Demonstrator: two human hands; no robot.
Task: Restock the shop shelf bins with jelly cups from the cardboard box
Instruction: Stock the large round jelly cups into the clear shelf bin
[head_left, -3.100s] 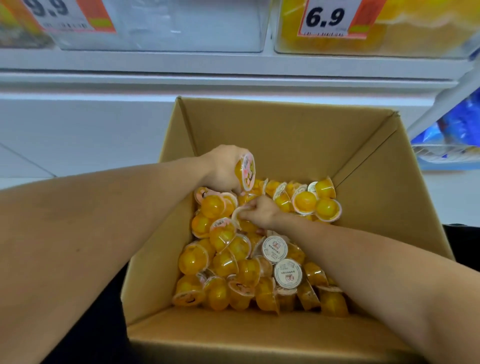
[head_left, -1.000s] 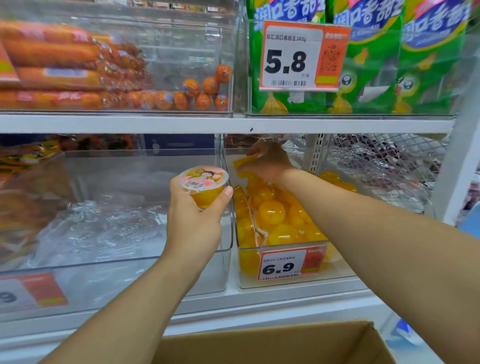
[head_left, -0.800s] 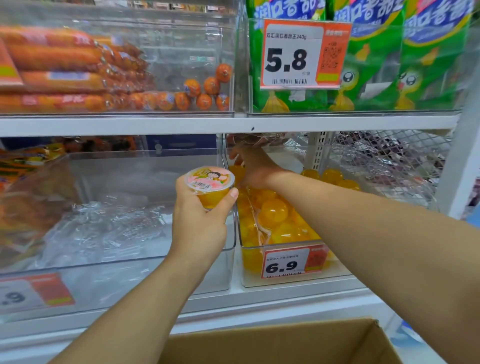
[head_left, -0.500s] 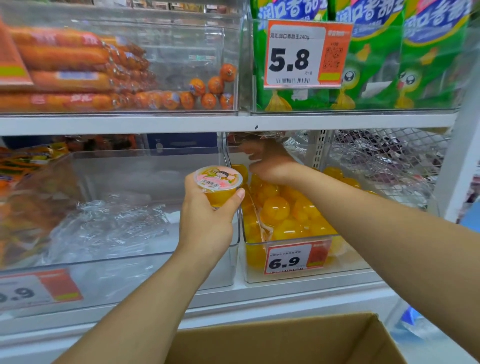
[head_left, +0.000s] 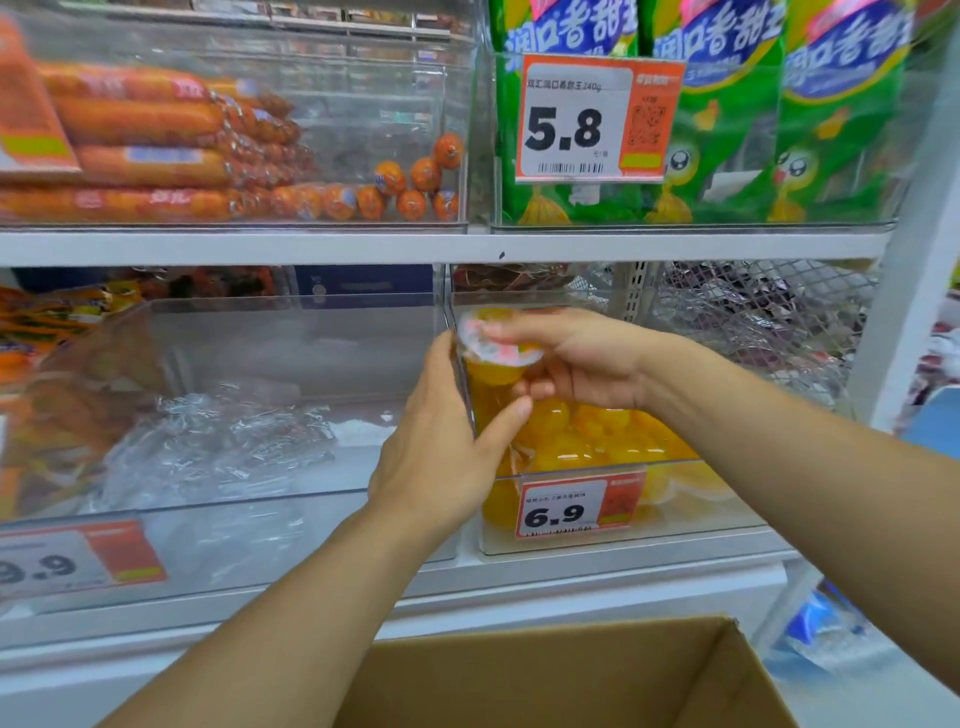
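Head view: "6.9" tag (head_left: 579, 503) below jelly cup (head_left: 496, 353)

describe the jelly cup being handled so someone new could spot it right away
On the lower shelf, find the clear bin tagged 6.9, holding yellow jelly cups. Above its left front corner, the right hand grips one jelly cup. Unlike those piled below, it is lifted clear, pale printed lid showing.
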